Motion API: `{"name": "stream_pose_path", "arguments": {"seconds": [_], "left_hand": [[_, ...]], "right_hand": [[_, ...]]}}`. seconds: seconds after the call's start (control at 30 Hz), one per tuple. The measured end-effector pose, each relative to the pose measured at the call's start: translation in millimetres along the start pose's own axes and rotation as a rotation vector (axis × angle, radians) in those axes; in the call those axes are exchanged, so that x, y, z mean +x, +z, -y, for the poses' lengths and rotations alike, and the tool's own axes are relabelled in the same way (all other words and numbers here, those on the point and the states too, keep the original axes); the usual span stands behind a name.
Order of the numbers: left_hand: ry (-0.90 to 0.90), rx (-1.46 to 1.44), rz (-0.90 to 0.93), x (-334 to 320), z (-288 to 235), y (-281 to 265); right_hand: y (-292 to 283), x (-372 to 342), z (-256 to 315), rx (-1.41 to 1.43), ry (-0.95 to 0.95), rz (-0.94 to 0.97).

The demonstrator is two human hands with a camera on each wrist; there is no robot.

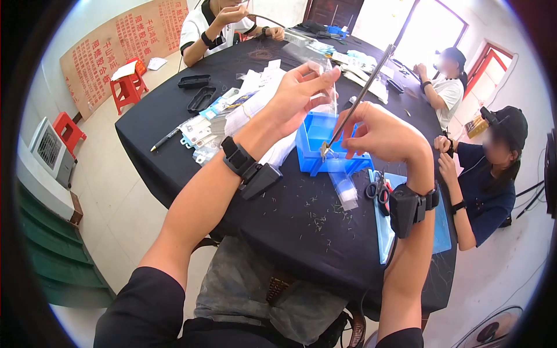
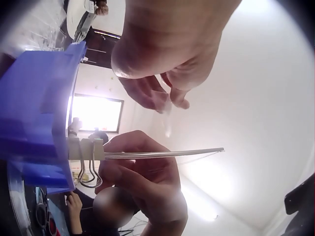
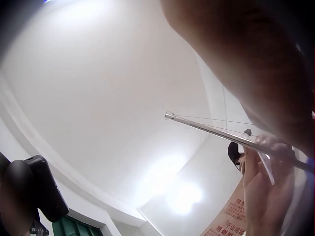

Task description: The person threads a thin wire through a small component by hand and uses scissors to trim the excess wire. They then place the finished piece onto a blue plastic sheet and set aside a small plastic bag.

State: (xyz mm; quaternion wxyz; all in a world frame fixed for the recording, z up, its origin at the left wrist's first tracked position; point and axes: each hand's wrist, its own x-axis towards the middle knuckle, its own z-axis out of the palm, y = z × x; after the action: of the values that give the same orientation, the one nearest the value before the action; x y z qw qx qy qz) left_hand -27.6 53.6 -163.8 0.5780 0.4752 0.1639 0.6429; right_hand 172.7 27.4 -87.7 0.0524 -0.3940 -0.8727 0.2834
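Note:
A slim metal rod (image 1: pixel 362 95) rises at a slant from the rim of a blue plastic bin (image 1: pixel 310 156), where a binder clip (image 2: pixel 90 162) grips the edge. From the rod's tip a thin line (image 3: pixel 206 119) runs back into my right hand (image 1: pixel 386 133). That hand's fingers curl beside the lower rod, close above the clip, with thumb and forefinger drawn together. Farther left and higher, my left hand (image 1: pixel 301 95) pinches a small clear plastic piece (image 3: pixel 268 169) between thumb and fingers; its exact kind is hidden by the fingers.
Scissors (image 1: pixel 380 190) lie on a blue tray (image 1: pixel 438 229) at the right. A clear packet (image 1: pixel 344 188) hangs by the bin's front. White packets (image 1: pixel 200 133), a pen (image 1: pixel 165 139) and black cases (image 1: pixel 201 98) lie on the left. Several people sit around the black table (image 1: pixel 272 214).

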Motion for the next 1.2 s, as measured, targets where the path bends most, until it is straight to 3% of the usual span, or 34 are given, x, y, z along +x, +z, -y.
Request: {"name": "stream_pose_path", "arguments": {"seconds": [0.17, 0.27, 0.33, 0.43, 0.63, 0.77, 0.83, 0.87, 0.93, 1.03, 1.2], "left_hand": [[0.022, -0.022, 0.073, 4, 6, -3], [0.062, 0.030, 0.004, 6, 11, -9], [0.104, 0.261, -0.140, 6, 11, -13], [0.115, 0.288, -0.211, 5, 12, -17], [0.095, 0.351, -0.280, 6, 10, -13], [0.072, 0.284, -0.317, 5, 8, -9], [0.000, 0.077, -0.149, 7, 8, -13], [0.000, 0.078, -0.149, 8, 8, -14], [-0.088, 0.035, 0.110, 8, 10, -15], [-0.139, 0.104, 0.246, 7, 13, -14], [-0.182, 0.131, 0.204, 3, 15, -12]], "right_hand": [[-2, 1, 4, -0.037, -0.004, -0.056], [-1, 1, 0, -0.011, -0.069, -0.128], [1, 2, -2, 0.038, -0.114, -0.172], [3, 3, -4, 0.059, -0.182, -0.218], [0, 6, -1, -0.035, -0.213, -0.129], [2, 6, -4, 0.009, -0.230, -0.211], [1, 5, -3, 0.015, -0.219, -0.244], [0, 5, -3, 0.042, -0.224, -0.259], [-1, 4, -4, 0.069, -0.229, -0.274], [-1, 4, -4, 0.011, -0.098, -0.357], [-3, 5, -7, 0.021, -0.221, -0.303]]}}
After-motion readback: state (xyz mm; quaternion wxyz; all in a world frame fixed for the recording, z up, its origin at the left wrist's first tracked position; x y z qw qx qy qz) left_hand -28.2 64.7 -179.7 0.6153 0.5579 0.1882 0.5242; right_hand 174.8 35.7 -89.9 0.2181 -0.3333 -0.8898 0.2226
